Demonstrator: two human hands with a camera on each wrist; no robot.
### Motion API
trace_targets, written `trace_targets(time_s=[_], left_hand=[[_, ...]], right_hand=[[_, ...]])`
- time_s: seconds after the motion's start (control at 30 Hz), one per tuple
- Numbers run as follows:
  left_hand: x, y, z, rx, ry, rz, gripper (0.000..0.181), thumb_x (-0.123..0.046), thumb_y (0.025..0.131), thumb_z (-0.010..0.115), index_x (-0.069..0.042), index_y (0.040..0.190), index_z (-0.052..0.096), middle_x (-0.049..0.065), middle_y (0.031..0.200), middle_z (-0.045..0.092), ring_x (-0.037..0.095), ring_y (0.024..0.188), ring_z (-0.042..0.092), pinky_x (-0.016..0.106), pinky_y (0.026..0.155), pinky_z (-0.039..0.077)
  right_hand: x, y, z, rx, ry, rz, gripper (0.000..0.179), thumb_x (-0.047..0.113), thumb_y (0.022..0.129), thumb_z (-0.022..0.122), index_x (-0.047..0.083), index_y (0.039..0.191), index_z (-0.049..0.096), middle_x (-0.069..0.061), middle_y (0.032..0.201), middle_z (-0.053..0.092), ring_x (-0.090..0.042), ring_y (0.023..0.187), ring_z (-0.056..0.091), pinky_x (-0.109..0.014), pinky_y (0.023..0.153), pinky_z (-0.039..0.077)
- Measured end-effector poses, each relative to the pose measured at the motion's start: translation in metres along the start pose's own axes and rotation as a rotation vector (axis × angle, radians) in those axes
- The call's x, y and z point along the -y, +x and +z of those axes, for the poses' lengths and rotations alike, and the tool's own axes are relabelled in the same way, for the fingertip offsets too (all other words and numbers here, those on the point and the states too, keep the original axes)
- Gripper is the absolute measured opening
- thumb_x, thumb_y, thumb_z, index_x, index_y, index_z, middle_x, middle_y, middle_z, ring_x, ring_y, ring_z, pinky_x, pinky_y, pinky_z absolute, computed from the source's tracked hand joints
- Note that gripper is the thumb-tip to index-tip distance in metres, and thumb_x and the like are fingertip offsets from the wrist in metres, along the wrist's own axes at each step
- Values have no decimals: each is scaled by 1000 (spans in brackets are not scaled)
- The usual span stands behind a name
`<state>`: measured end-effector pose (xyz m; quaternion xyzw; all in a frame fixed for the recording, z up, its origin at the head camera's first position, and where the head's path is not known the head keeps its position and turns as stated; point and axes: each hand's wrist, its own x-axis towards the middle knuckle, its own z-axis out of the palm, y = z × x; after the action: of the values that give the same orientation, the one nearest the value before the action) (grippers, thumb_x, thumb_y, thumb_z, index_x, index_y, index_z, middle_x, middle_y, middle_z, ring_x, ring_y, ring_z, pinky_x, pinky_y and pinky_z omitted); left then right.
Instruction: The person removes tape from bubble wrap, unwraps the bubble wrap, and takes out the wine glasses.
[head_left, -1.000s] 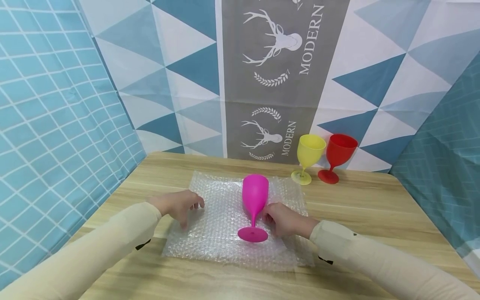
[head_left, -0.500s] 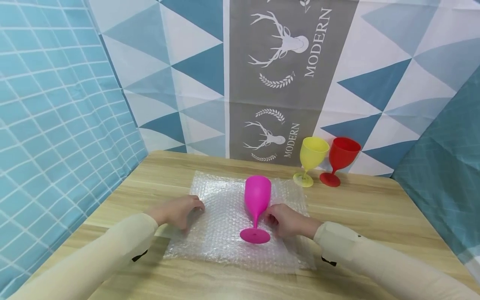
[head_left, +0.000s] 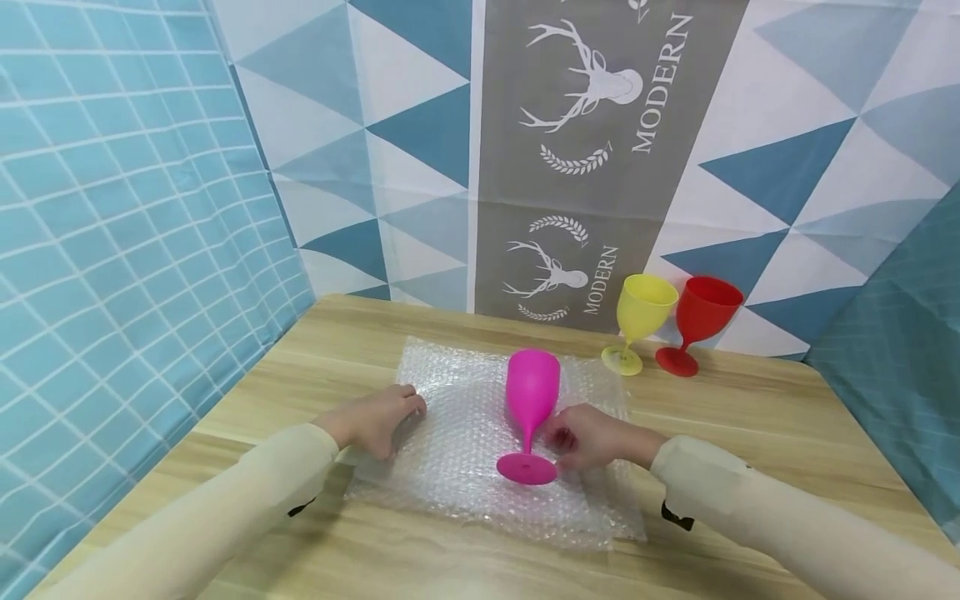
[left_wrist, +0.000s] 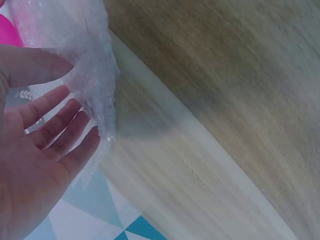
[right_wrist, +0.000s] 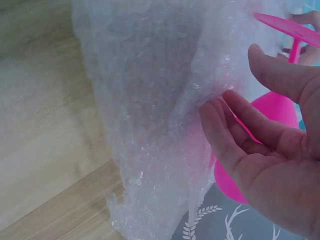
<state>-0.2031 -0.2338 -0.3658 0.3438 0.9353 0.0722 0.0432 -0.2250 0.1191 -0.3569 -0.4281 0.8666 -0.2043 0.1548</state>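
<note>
A pink goblet [head_left: 533, 387] lies on a sheet of bubble wrap [head_left: 457, 450], its foot toward me and its bowl pointing away. My left hand [head_left: 382, 419] is at the sheet's left edge. In the left wrist view its thumb and fingers are spread apart, with the fingertips right at the bubble wrap [left_wrist: 90, 60]. Beside the goblet's stem, my right hand [head_left: 592, 437] has loosely bent fingers at the wrap. The right wrist view shows its thumb apart from the fingers, and part of the goblet [right_wrist: 280, 107] behind them.
At the back right of the wooden table [head_left: 750, 433] stand a yellow goblet [head_left: 643, 307] and a red goblet [head_left: 707, 310], both upright. A patterned cloth [head_left: 420, 167] hangs behind the table, and a blue checked cloth [head_left: 135, 208] hangs on the left.
The head view has turned slightly left, so everything appears farther right. Both hands and the pink goblet keep nearly the same places on the bubble wrap.
</note>
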Motion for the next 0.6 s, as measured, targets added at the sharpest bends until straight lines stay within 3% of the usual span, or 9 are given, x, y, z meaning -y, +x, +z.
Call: trace_targets(time_s=[0.17, 0.27, 0.4, 0.6], left_hand=[[0, 2, -1, 9, 22, 1, 61, 3, 52, 77, -6, 108, 55, 7, 100, 55, 19, 92, 52, 36, 86, 52], [1, 6, -2, 25, 15, -8, 61, 3, 51, 77, -7, 107, 55, 6, 99, 54, 17, 90, 50, 34, 83, 51], [0, 11, -4, 75, -9, -50, 60, 4, 52, 78, -7, 107, 55, 4, 98, 54, 15, 88, 47, 31, 78, 49], [-4, 17, -6, 153, -22, -120, 64, 4, 51, 81, -5, 109, 55, 6, 105, 55, 19, 96, 50, 37, 87, 52]], right_hand=[[6, -9, -7, 41, -37, -23, 24, 7, 77, 73, -2, 99, 70, -11, 90, 72, -18, 82, 67, -19, 73, 56], [10, -15, -10, 84, -10, 18, 26, 10, 80, 71, -2, 103, 69, -13, 98, 72, -22, 88, 70, -22, 76, 57], [16, -22, -14, 141, 45, 104, 28, 16, 84, 71, 1, 107, 69, -10, 104, 72, -19, 92, 69, -23, 79, 56], [28, -28, -21, 195, 24, 90, 23, 9, 86, 65, 3, 108, 69, -7, 103, 73, -15, 92, 69, -19, 79, 54]])
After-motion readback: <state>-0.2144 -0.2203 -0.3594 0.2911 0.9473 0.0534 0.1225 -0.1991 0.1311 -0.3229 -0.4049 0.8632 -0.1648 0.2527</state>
